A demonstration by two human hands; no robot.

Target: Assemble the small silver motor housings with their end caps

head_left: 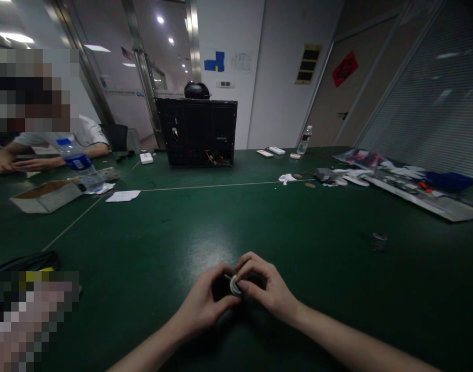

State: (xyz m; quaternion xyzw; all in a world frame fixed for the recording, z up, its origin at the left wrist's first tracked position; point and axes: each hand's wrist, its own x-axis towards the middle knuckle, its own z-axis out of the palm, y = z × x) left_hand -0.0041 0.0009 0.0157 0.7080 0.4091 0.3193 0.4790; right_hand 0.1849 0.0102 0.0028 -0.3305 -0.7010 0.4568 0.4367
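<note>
- A small white round piece (234,284) sits low in the middle of the view, just above the green table (151,243), caught between both hands.
- It looks light, thin and rigid, probably slick at the rim, so the edge seems the place to hold it.
- The right hand (265,289) comes in from 3 o'clock, fingertips pinched onto that rim.
- The left hand (207,302) closes on it from 9 o'clock, fingers curled around something dark behind it that I cannot make out.
- At 2 o'clock, well apart, stands a small metal cylinder (379,241).
- At 12 o'clock, far across, is a black open-backed cabinet (197,132).
- At 10 o'clock are a cardboard box (46,196), a water bottle (79,165) and another person's forearm (38,163) resting on the table.
</note>
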